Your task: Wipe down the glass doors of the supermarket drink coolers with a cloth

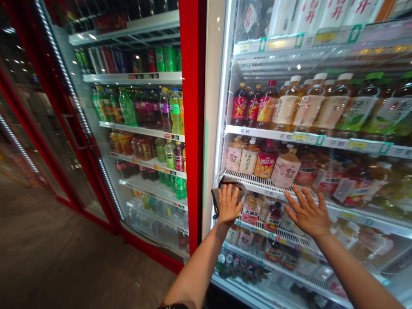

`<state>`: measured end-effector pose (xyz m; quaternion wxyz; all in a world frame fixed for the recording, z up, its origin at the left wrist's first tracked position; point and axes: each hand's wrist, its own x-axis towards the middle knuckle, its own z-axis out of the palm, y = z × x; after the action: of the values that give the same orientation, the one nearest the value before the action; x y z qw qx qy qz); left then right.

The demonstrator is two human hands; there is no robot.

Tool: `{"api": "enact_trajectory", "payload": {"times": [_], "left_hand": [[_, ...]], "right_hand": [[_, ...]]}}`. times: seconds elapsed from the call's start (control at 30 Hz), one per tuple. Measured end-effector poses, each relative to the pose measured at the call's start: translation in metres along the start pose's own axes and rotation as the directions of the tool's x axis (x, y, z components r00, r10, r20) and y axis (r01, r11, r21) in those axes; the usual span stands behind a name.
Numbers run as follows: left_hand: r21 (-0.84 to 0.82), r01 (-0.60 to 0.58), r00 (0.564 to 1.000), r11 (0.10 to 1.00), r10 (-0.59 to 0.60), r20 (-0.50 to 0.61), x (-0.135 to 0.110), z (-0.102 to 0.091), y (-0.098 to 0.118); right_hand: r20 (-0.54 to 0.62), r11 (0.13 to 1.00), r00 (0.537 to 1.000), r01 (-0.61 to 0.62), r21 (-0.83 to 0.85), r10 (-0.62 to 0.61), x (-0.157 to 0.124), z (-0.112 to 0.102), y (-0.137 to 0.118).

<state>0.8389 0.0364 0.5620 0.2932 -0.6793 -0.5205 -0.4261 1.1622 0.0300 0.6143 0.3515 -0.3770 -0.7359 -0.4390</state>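
Note:
My left hand presses a grey-brown cloth flat against the glass door of a white drinks fridge, near the door's left edge, fingers spread over the cloth. My right hand lies open and flat on the same glass a little to the right, fingers spread, holding nothing. Behind the glass, wire shelves carry rows of bottled tea and other drinks.
A red-framed fridge stands to the left, with soda bottles and cans on its shelves. Further red glass doors run along the far left. A dark floor spreads out at lower left.

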Motion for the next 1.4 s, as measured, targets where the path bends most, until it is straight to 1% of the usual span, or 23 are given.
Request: {"api": "enact_trajectory", "payload": {"times": [0.03, 0.1, 0.2, 0.27, 0.3, 0.33, 0.4, 0.47, 0.53, 0.57, 0.63, 0.7, 0.77, 0.83, 0.9, 0.97, 1.03, 1.1, 1.17, 1.23, 1.3, 1.33, 1.4], "left_hand": [[-0.003, -0.048, 0.999, 0.999, 0.048, 0.004, -0.007, -0.001, -0.006], [-0.002, -0.034, 0.999, 0.999, 0.034, -0.024, -0.007, -0.004, -0.02], [-0.003, 0.191, 0.97, 0.982, -0.189, -0.15, 0.03, -0.011, -0.027], [-0.047, 0.363, 0.898, 0.931, -0.363, -0.248, 0.063, -0.012, -0.015], [-0.07, 0.406, 0.871, 0.911, -0.409, -0.273, 0.074, -0.012, -0.004], [-0.083, 0.41, 0.867, 0.908, -0.416, -0.274, 0.08, -0.01, 0.007], [-0.067, 0.287, 0.931, 0.956, -0.294, -0.215, 0.073, -0.006, 0.028], [-0.036, 0.014, 0.994, 0.999, -0.018, -0.11, 0.048, -0.001, 0.036], [-0.021, -0.25, 0.967, 0.968, 0.248, -0.053, 0.023, -0.001, 0.026], [-0.021, -0.271, 0.962, 0.962, 0.27, -0.047, 0.016, -0.002, 0.016], [0.009, -0.215, 0.975, 0.977, 0.215, -0.062, 0.019, -0.008, -0.004], [0.041, -0.045, 0.991, 0.998, 0.05, -0.122, 0.04, -0.014, -0.013], [0.041, 0.125, 0.973, 0.991, -0.115, -0.198, 0.067, -0.016, -0.003], [0.025, 0.195, 0.955, 0.981, -0.184, -0.233, 0.082, -0.012, 0.02], [0.024, 0.128, 0.973, 0.992, -0.121, -0.195, 0.078, -0.005, 0.043], [0.024, -0.031, 0.993, 0.999, 0.034, -0.109, 0.06, 0.0, 0.054], [0.008, -0.177, 0.984, 0.984, 0.177, -0.016, 0.043, 0.0, 0.047], [-0.01, -0.232, 0.971, 0.973, 0.233, 0.06, 0.041, -0.007, 0.033], [0.001, -0.159, 0.985, 0.987, 0.159, 0.074, 0.058, -0.016, 0.023], [0.029, 0.017, 1.0, 0.999, -0.017, -0.006, 0.087, -0.022, 0.031], [0.029, 0.173, 0.979, 0.984, -0.169, -0.117, 0.111, -0.021, 0.057], [0.022, 0.203, 0.969, 0.979, -0.197, -0.151, 0.116, -0.017, 0.074], [0.02, 0.151, 0.977, 0.988, -0.146, -0.152, 0.109, -0.004, 0.107]], "right_hand": [[-0.013, 1.0, 1.0, 0.001, -0.006, -0.002, 0.001, 0.0, 0.0], [-0.043, 1.0, 0.999, 0.002, -0.014, -0.002, 0.004, 0.001, -0.001], [-0.064, 1.0, 0.998, 0.003, -0.018, -0.004, 0.006, 0.002, -0.003], [-0.061, 1.0, 0.998, 0.001, -0.016, -0.002, 0.007, 0.002, -0.003], [-0.062, 1.0, 0.998, 0.002, -0.015, -0.003, 0.007, 0.002, -0.003], [-0.062, 1.0, 0.998, 0.003, -0.017, -0.004, 0.008, 0.002, -0.003], [-0.06, 1.0, 0.998, 0.006, -0.024, -0.007, 0.008, 0.002, -0.003], [-0.058, 0.999, 0.998, 0.01, -0.034, -0.012, 0.009, 0.002, -0.002], [-0.057, 0.999, 0.998, 0.013, -0.04, -0.015, 0.01, 0.001, -0.002], [-0.056, 0.999, 0.998, 0.012, -0.041, -0.015, 0.011, 0.001, -0.002], [-0.056, 0.999, 0.998, 0.007, -0.039, -0.01, 0.012, 0.001, -0.003], [-0.058, 0.999, 0.998, 0.004, -0.036, -0.006, 0.013, 0.001, -0.004], [-0.057, 0.999, 0.998, 0.003, -0.034, -0.005, 0.013, 0.002, -0.004], [-0.048, 0.999, 0.999, 0.003, -0.032, -0.004, 0.013, 0.003, -0.004], [-0.035, 1.0, 0.999, 0.0, -0.028, -0.001, 0.014, 0.003, -0.004], [-0.01, 1.0, 1.0, -0.006, -0.014, 0.006, 0.017, -0.001, -0.004], [0.049, 1.0, 0.999, -0.013, 0.02, 0.012, 0.019, -0.009, -0.003], [0.147, 0.997, 0.989, -0.002, 0.073, -0.009, 0.019, -0.021, 0.0], [0.237, 0.99, 0.97, 0.032, 0.135, -0.064, 0.014, -0.035, 0.004], [0.285, 0.978, 0.949, 0.084, 0.193, -0.137, 0.004, -0.045, 0.01], [0.304, 0.967, 0.935, 0.114, 0.229, -0.182, -0.009, -0.05, 0.015], [0.309, 0.965, 0.933, 0.114, 0.237, -0.187, -0.016, -0.051, 0.017], [0.315, 0.965, 0.933, 0.097, 0.242, -0.172, -0.03, -0.05, 0.019]]}}
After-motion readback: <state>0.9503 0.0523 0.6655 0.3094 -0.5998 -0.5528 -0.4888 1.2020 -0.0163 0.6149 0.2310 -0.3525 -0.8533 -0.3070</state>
